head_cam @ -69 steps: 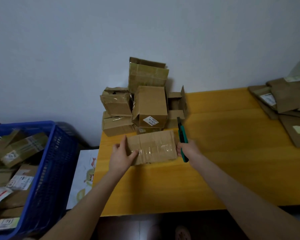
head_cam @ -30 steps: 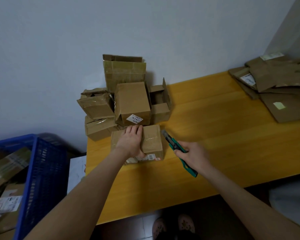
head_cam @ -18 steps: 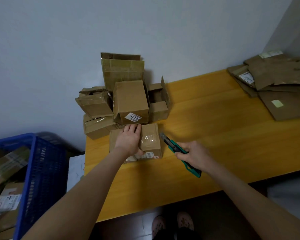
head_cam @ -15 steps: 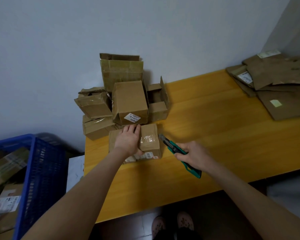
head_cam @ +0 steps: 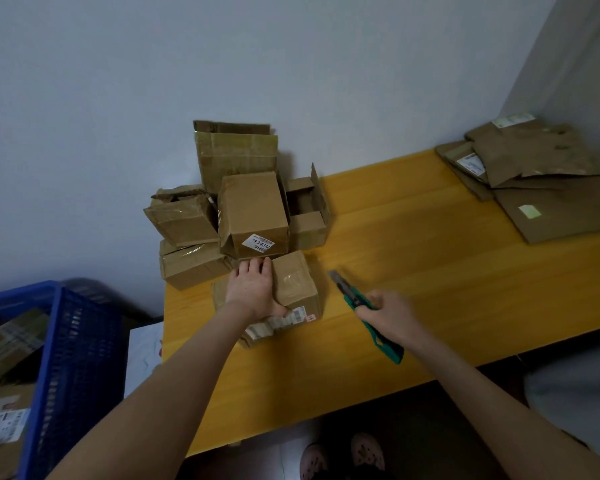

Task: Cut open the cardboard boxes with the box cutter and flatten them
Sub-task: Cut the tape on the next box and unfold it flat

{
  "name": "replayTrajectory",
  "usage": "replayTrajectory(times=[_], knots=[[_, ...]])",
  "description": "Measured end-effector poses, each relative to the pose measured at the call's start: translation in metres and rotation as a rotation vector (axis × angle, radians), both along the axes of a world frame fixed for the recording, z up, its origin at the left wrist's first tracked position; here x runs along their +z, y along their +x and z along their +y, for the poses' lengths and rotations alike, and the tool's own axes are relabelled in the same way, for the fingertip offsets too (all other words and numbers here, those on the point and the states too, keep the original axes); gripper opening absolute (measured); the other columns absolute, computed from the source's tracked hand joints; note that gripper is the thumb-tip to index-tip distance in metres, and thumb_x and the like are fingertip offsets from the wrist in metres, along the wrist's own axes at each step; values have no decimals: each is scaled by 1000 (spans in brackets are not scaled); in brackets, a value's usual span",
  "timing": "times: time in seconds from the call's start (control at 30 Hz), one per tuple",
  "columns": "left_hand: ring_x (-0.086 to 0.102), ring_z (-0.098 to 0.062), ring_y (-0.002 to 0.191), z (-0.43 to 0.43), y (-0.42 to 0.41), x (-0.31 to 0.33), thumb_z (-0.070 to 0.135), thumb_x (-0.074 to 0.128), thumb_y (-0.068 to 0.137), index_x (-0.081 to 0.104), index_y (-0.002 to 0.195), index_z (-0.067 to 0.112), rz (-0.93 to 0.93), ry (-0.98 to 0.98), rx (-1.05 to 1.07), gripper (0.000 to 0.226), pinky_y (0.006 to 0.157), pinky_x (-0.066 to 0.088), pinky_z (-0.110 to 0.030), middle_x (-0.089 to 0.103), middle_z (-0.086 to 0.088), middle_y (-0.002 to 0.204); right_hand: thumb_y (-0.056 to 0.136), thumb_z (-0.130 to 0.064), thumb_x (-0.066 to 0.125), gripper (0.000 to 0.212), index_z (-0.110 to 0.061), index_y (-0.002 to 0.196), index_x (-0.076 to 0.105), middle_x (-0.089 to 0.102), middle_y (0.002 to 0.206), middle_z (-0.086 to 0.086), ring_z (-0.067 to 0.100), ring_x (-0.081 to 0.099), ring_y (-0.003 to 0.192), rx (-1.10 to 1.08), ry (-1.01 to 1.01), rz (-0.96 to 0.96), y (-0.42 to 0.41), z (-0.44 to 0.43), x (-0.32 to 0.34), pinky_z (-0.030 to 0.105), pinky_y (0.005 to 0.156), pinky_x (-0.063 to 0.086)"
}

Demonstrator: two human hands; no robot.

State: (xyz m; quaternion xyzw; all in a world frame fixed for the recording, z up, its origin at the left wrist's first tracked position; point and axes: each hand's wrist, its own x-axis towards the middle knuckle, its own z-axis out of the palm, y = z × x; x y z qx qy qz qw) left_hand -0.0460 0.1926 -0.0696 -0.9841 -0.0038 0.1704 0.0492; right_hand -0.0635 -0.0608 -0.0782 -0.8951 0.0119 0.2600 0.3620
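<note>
A small taped cardboard box [head_cam: 297, 284] with a white label on its near side lies on the yellow table [head_cam: 413, 271]. My left hand [head_cam: 253, 289] rests flat on its top, fingers straight, thumb at the near edge. My right hand [head_cam: 385, 311] grips a green box cutter [head_cam: 361, 310] to the right of the box, its blade end pointing up-left toward the box and a short way off it. Behind the box stands a pile of unopened and half-open cardboard boxes [head_cam: 253, 213] against the wall.
Flattened cardboard [head_cam: 541, 181] is stacked at the table's far right corner. A blue plastic crate [head_cam: 73, 358] filled with more boxes stands on the floor to the left. My feet [head_cam: 340, 457] show under the table's near edge.
The box was turned and laid down, and my left hand moved from its left end onto its top. My right hand with the cutter shifted to the box's right side; little motion in the last half second.
</note>
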Motion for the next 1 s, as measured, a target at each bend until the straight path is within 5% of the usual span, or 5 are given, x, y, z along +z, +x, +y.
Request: replayTrajectory(times=[0.2,0.37,0.6,0.77,1.0], knots=[[30,-35,138,-4,-11,4,77,66,64,8,153,16,114,-157,297,123,108,35,-49,23,-16,153,97,-33,52,22,-14,108,52,65,102,9,25,64,92,-346,369,150,5,37,3,41,82,54],[54,-26,115,-1,-19,5,65,66,76,44,130,11,142,-357,483,79,89,49,-36,49,-10,131,95,-35,54,27,-12,108,48,60,107,10,26,61,99,-328,410,179,5,79,2,48,90,52],[61,-21,83,18,-38,3,37,71,84,21,149,29,14,-788,672,82,48,51,-23,54,-8,126,97,-29,52,21,-12,105,46,56,96,4,13,55,83,-167,358,29,12,106,15,24,59,41],[66,-26,78,25,-38,0,22,76,81,52,125,23,-49,-961,815,50,70,60,-43,59,-8,112,98,-28,50,23,-10,110,43,51,97,4,18,51,91,-68,314,-34,22,124,25,28,65,38],[58,-17,75,20,-34,-9,34,78,78,47,124,19,-17,-1159,1011,58,61,54,-32,57,0,96,98,-25,50,23,-9,114,43,50,102,3,14,51,91,-80,324,-66,32,126,27,25,69,39]])
